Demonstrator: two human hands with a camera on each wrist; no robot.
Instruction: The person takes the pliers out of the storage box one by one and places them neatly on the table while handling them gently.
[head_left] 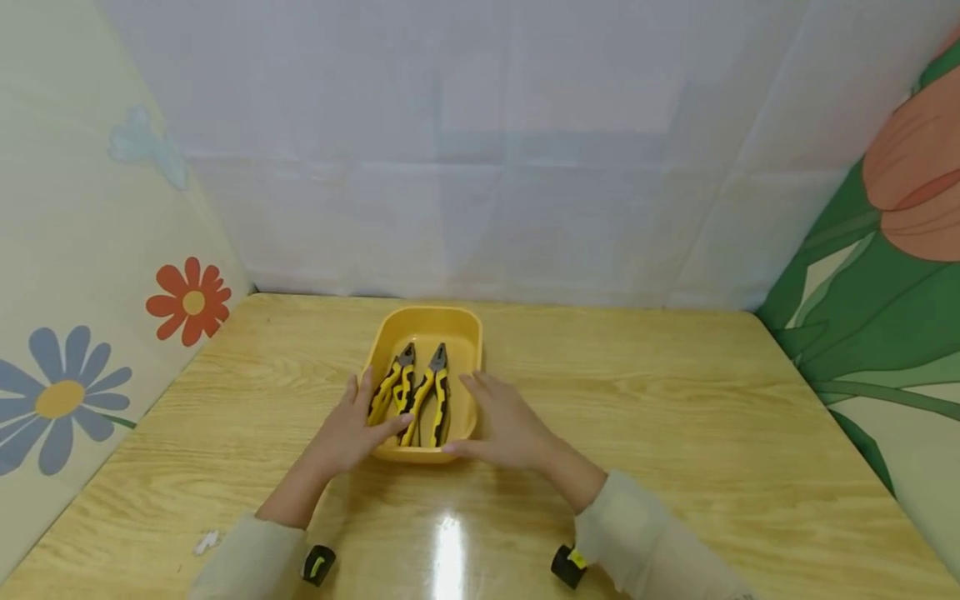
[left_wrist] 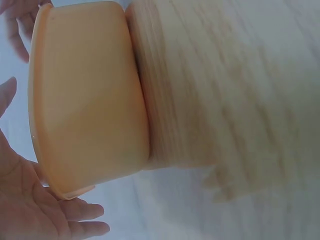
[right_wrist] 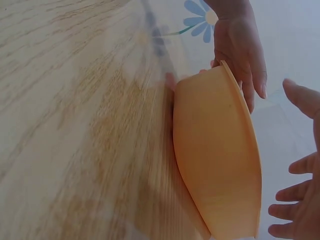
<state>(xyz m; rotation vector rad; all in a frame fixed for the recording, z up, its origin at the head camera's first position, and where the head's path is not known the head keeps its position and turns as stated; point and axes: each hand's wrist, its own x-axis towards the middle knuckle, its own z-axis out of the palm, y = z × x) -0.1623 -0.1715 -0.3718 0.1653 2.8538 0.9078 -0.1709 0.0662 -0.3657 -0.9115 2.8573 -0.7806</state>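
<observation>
A yellow plastic tub (head_left: 429, 455) stands on the table, holding two pairs of pliers with yellow-and-black handles. The left pliers (head_left: 407, 358) and right pliers (head_left: 438, 360) lie side by side, heads toward the far end, handles toward the person. My left hand (head_left: 352, 433) is at the tub's left side, fingers spread along the rim and thumb reaching over the near left part, overlapping the handles. On the other side, my right hand (head_left: 510, 421) has its fingers loosely extended near the right rim, thumb at the near right corner. In the right wrist view its fingers (right_wrist: 295, 192) stand apart from the tub.
The wooden table (head_left: 675, 417) runs back to a pale cloth wall (head_left: 562, 167). Flower-printed panels flank it at left and right. One small black object with yellow marks (head_left: 318, 565) is beside the left sleeve, another (head_left: 570, 567) beside the right. A white scrap (head_left: 206, 542) lies front left.
</observation>
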